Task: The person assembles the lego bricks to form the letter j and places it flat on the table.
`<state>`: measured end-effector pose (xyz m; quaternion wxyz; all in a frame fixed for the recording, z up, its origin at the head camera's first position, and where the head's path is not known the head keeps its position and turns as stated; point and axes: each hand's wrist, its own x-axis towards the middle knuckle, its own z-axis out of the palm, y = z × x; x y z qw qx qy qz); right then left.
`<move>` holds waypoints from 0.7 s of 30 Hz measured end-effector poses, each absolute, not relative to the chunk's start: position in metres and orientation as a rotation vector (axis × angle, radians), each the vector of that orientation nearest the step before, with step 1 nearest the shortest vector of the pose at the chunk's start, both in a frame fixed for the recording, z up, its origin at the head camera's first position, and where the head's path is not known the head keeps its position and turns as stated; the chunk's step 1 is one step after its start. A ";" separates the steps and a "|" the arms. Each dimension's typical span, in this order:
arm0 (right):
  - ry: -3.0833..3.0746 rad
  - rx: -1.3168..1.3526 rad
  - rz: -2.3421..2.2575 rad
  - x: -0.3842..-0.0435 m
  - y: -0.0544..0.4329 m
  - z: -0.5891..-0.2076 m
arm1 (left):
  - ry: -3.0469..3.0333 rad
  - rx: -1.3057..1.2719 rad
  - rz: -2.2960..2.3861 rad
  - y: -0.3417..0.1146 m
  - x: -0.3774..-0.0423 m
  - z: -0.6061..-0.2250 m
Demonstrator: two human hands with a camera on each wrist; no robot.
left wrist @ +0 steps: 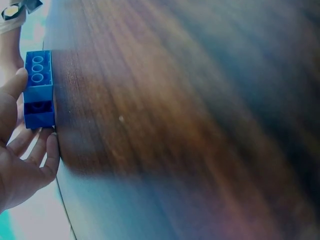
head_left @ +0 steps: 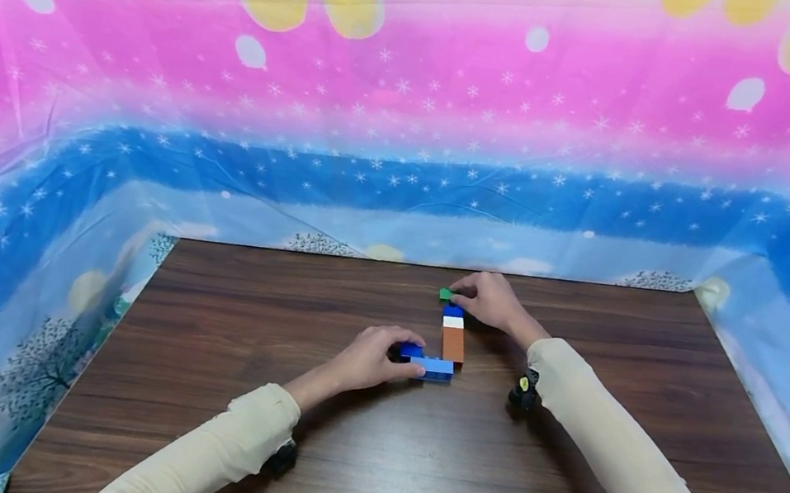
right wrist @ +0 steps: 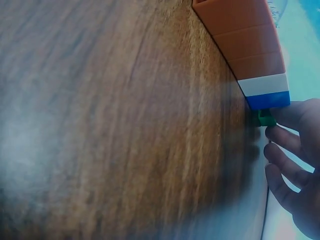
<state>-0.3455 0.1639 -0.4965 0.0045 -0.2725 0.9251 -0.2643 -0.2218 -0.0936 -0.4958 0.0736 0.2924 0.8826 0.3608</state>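
In the head view my left hand (head_left: 363, 359) grips a joined pair of bricks: a lighter blue brick (head_left: 437, 370) in front and a dark blue brick (head_left: 412, 351) behind. My left thumb lies against the lighter one; its hollow underside shows in the left wrist view. Farther back, my right hand (head_left: 491, 299) pinches a small green brick (head_left: 444, 295) between thumb and index finger. The green brick is at the far end of a row made of a blue brick (head_left: 453, 311), a white brick (head_left: 453, 322) and orange bricks (head_left: 453, 346). Whether green and blue are joined I cannot tell.
The dark wooden table (head_left: 224, 291) ends just beyond my right hand. A printed cloth (head_left: 403, 181) hangs behind it and along both sides. A small black wrist camera (head_left: 524, 390) sits under the right sleeve, another black device (head_left: 280, 460) under the left.
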 end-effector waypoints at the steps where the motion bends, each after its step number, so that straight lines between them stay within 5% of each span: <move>1: 2.896 -0.848 -0.830 -0.345 0.165 -0.497 | 2.650 0.878 1.084 -0.094 -0.222 -0.496; 21: 2.890 -0.860 -0.784 -0.341 0.170 -0.498 | 2.656 0.880 1.068 -0.093 -0.223 -0.497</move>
